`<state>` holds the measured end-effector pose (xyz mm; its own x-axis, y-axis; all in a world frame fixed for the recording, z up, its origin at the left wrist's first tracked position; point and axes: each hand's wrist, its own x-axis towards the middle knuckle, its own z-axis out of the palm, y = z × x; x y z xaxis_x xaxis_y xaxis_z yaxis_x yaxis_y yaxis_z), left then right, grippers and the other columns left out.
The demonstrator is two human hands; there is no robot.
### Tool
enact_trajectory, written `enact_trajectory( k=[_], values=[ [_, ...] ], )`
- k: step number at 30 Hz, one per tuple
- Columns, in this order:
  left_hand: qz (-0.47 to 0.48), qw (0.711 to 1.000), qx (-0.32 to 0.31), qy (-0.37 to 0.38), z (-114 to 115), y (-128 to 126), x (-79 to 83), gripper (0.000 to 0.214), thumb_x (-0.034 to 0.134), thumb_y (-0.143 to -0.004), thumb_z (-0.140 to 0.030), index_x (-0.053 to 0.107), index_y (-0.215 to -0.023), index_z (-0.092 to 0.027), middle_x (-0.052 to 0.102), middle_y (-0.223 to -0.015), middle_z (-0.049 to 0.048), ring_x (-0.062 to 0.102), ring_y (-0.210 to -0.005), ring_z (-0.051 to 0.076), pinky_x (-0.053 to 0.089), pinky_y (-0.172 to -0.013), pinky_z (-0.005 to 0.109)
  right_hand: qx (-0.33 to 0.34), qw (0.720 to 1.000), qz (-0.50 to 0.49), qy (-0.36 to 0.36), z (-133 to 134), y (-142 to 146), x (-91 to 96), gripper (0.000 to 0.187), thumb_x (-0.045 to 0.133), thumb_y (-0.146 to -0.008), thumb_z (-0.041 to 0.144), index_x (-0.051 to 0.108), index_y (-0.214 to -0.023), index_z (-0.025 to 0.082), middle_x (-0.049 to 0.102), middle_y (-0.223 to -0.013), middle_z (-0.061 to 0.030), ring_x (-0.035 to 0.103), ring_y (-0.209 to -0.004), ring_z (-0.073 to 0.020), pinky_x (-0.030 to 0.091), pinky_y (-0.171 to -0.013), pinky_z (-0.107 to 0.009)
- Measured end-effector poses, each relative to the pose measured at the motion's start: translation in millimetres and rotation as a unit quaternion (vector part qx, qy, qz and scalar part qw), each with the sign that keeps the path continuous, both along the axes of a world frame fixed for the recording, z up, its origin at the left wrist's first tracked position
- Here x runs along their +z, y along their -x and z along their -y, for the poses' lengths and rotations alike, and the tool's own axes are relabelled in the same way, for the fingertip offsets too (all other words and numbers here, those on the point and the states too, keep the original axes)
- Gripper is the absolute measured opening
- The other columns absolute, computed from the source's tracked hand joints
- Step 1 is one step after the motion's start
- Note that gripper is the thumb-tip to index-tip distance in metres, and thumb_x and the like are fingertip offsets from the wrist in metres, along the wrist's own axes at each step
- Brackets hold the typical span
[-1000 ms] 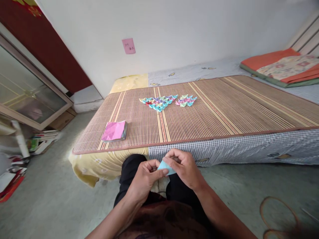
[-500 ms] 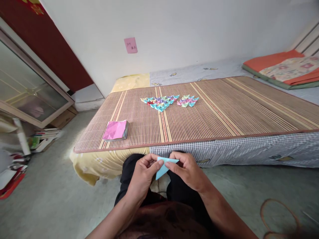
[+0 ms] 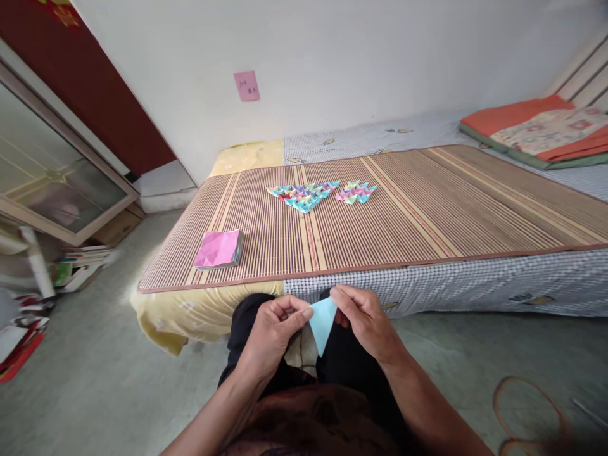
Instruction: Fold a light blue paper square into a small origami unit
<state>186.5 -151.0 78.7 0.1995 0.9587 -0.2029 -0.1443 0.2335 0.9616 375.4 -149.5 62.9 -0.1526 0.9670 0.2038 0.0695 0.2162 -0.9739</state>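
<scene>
Over my lap I hold a light blue paper folded into a triangle point(image 3: 323, 323), point hanging down. My left hand point(image 3: 273, 332) pinches its left corner and my right hand point(image 3: 363, 320) pinches its upper right corner. On the striped bamboo mat point(image 3: 427, 209) ahead lie a large cluster of small coloured folded paper pieces point(image 3: 303, 194) and a smaller cluster point(image 3: 356, 192) to its right. A stack of square paper with a pink top sheet point(image 3: 219, 249) rests near the mat's front left corner.
The mat covers a low bed point(image 3: 427, 288) with checked and yellow sheets. Folded orange and patterned bedding point(image 3: 541, 130) lies at the far right. A glass-fronted cabinet point(image 3: 52, 183) and piled books point(image 3: 80, 266) stand at the left. A pink note point(image 3: 246, 85) is stuck on the wall.
The blue paper has turned from a flat folded strip between my fingers into a triangle hanging point down. My hands have moved slightly apart along its top edge.
</scene>
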Motion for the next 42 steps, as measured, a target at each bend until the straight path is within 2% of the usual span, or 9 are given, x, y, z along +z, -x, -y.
enact_trajectory(
  k=[3, 6, 9, 13, 19, 24, 29, 34, 42],
  values=[
    [0.03, 0.999, 0.032, 0.002, 0.3, -2.9, 2.8, 0.029, 0.09, -0.071, -0.039, 0.075, -0.069, -0.014, 0.065, -0.065, 0.001, 0.051, -0.064, 0.012, 0.041, -0.066, 0.024, 0.032, 0.998, -0.048, 0.037, -0.6, 6.0, -3.6, 0.04, 0.06, -0.099, 0.047, 0.056, -0.07, 0.02, 0.049, -0.061, 0.0038, 0.045, -0.056, -0.0124, 0.035, -0.054, -0.026],
    [0.066, 0.996, 0.054, 0.018, -0.9, -4.1, 2.5, 0.029, 0.091, -0.069, -0.038, 0.074, -0.066, -0.014, 0.061, -0.061, -0.0001, 0.048, -0.063, 0.011, 0.04, -0.065, 0.024, 0.063, 0.996, -0.047, 0.052, 0.7, 14.3, -7.3, 0.031, 0.07, -0.093, 0.042, 0.063, -0.075, 0.017, 0.049, -0.063, 0.0038, 0.043, -0.058, -0.0119, 0.034, -0.054, -0.026],
    [0.103, 0.992, 0.064, 0.046, -4.2, -2.8, -1.7, 0.032, 0.091, -0.068, -0.038, 0.072, -0.064, -0.013, 0.058, -0.06, -0.0003, 0.045, -0.062, 0.011, 0.039, -0.064, 0.023, 0.073, 0.996, -0.032, 0.04, 3.2, 18.6, -9.3, 0.027, 0.068, -0.093, 0.035, 0.063, -0.073, 0.017, 0.048, -0.063, 0.0037, 0.041, -0.059, -0.0114, 0.032, -0.054, -0.026],
    [0.142, 0.983, 0.084, 0.079, -7.8, -1.6, -5.8, 0.032, 0.094, -0.065, -0.035, 0.072, -0.066, -0.011, 0.057, -0.062, -0.0006, 0.044, -0.061, 0.009, 0.039, -0.059, 0.021, 0.089, 0.996, -0.007, 0.029, 4.7, 16.3, -8.6, 0.03, 0.065, -0.092, 0.029, 0.053, -0.066, 0.019, 0.045, -0.062, 0.0046, 0.038, -0.059, -0.0109, 0.03, -0.055, -0.026],
    [0.195, 0.965, 0.095, 0.145, -8.6, -4.3, -4.8, 0.036, 0.1, -0.057, -0.029, 0.072, -0.069, -0.009, 0.062, -0.064, -0.0002, 0.055, -0.06, 0.008, 0.046, -0.054, 0.017, 0.086, 0.996, 0.01, 0.012, 5.4, 12.9, -8.0, 0.029, 0.067, -0.091, 0.028, 0.052, -0.069, 0.02, 0.047, -0.064, 0.0049, 0.042, -0.061, -0.0114, 0.034, -0.057, -0.026],
    [0.215, 0.957, 0.099, 0.168, -10.5, -4.1, -4.0, 0.039, 0.103, -0.05, -0.025, 0.073, -0.07, -0.01, 0.065, -0.064, -0.0009, 0.059, -0.058, 0.007, 0.051, -0.053, 0.015, 0.057, 0.995, 0.071, -0.034, 8.4, 11.3, -9.3, 0.033, 0.062, -0.095, 0.027, 0.045, -0.068, 0.022, 0.045, -0.063, 0.0051, 0.043, -0.059, -0.0118, 0.033, -0.057, -0.027],
    [0.23, 0.954, 0.089, 0.173, -11.2, -4.1, -3.0, 0.038, 0.103, -0.052, -0.026, 0.073, -0.069, -0.009, 0.064, -0.061, -0.0013, 0.057, -0.054, 0.005, 0.05, -0.049, 0.013, 0.113, 0.991, 0.064, -0.003, 7.2, 2.1, -3.3, 0.038, 0.054, -0.103, 0.039, 0.055, -0.071, 0.02, 0.055, -0.067, 0.0018, 0.05, -0.063, -0.0133, 0.037, -0.06, -0.028],
    [0.241, 0.95, 0.075, 0.186, -9.5, -7.2, -4.1, 0.036, 0.102, -0.054, -0.021, 0.074, -0.072, -0.008, 0.068, -0.064, 0.0, 0.06, -0.054, 0.006, 0.052, -0.05, 0.012, 0.037, 0.999, -0.012, 0.012, 4.4, 1.7, -0.4, 0.033, 0.062, -0.1, 0.045, 0.063, -0.078, 0.02, 0.057, -0.068, 0.0022, 0.051, -0.061, -0.0129, 0.039, -0.057, -0.027],
    [0.255, 0.946, 0.055, 0.193, -7.6, -10.0, -10.4, 0.025, 0.096, -0.064, -0.018, 0.076, -0.075, -0.008, 0.07, -0.067, 0.0016, 0.062, -0.057, 0.007, 0.053, -0.052, 0.013, 0.033, 0.997, -0.066, 0.038, 2.8, 5.4, 0.0, 0.028, 0.073, -0.092, 0.043, 0.065, -0.079, 0.02, 0.056, -0.066, 0.0034, 0.05, -0.06, -0.0127, 0.041, -0.057, -0.026]
  ],
)
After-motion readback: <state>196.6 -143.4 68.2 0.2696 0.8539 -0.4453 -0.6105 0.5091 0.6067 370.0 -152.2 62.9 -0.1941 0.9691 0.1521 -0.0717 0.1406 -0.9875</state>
